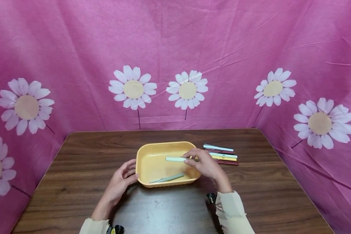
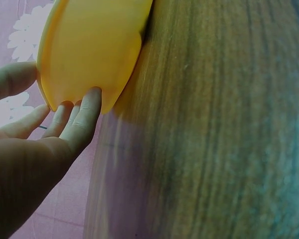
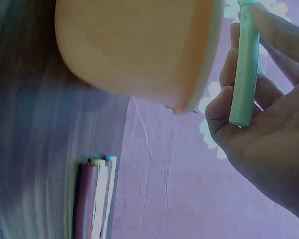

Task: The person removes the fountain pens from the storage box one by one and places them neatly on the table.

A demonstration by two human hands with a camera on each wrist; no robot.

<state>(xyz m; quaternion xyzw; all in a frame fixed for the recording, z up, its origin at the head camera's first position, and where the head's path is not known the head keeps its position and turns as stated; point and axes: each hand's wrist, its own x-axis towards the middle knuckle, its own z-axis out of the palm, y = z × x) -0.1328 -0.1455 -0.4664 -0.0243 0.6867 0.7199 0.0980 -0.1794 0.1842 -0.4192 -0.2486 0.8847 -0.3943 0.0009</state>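
Observation:
A yellow tray (image 1: pixel 161 146) stands on the table, with a muted green pen (image 1: pixel 175 177) lying along its near side. My left hand (image 1: pixel 120 182) holds the tray's left end: the thumb is at the rim and the fingertips touch the outer wall, as the left wrist view shows (image 2: pixel 55 134). Above the tray's right half, my right hand (image 1: pixel 204 164) pinches a pale mint pen (image 1: pixel 175 159) between thumb and fingers. That pen's barrel (image 3: pixel 244 74) points down past the curled fingers in the right wrist view.
Right of the tray lie several pens side by side: a light blue pen (image 1: pixel 219 148), a yellow pen (image 1: pixel 225 158) and maroon pens (image 1: pixel 228 162) among them. Beneath is a dark wooden table (image 1: pixel 84 169). A pink cloth (image 1: pixel 163 39) with daisies hangs behind and at both sides.

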